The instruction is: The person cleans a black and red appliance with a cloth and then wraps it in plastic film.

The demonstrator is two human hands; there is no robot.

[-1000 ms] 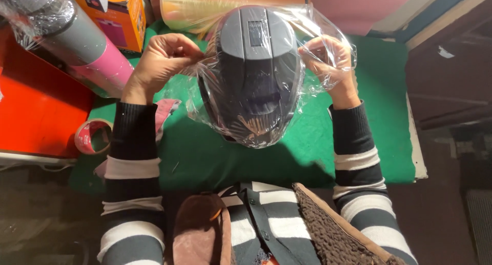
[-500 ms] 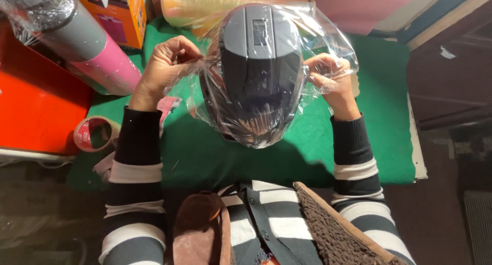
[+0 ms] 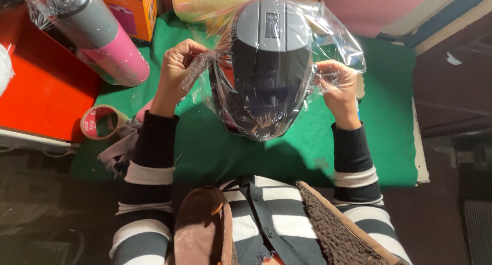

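Here both hands are closed on clear plastic film: the left hand (image 3: pixel 177 65) pinches a gathered bunch of the clear plastic wrap (image 3: pixel 338 37) with its fingers curled tight, and the right hand (image 3: pixel 339 86) grips the opposite edge of the same wrap in a loose fist. Between the two hands sits a dark grey helmet (image 3: pixel 266 65), its top turned up toward the camera and its lower rim toward the person, with the wrap draped over and around it. The helmet is just inside each hand, held up over a green table (image 3: pixel 215 147). Both forearms wear black sleeves with pale stripes, coming up from the bottom of the view.

Beyond the left hand, on the far outer side, lies a thick roll in grey and pink (image 3: pixel 102 45) with its own film covering, and next to it an orange cardboard box (image 3: pixel 130 9). Nearer the person, outside the left forearm, a roll of tape (image 3: pixel 100 122) rests at the table's edge, touching a piece of pale cloth (image 3: pixel 123 144). A red surface (image 3: pixel 36 96) spreads further out on that side. Past the helmet, away from both hands, a shiny golden roll (image 3: pixel 205 1) lies across the back of the table
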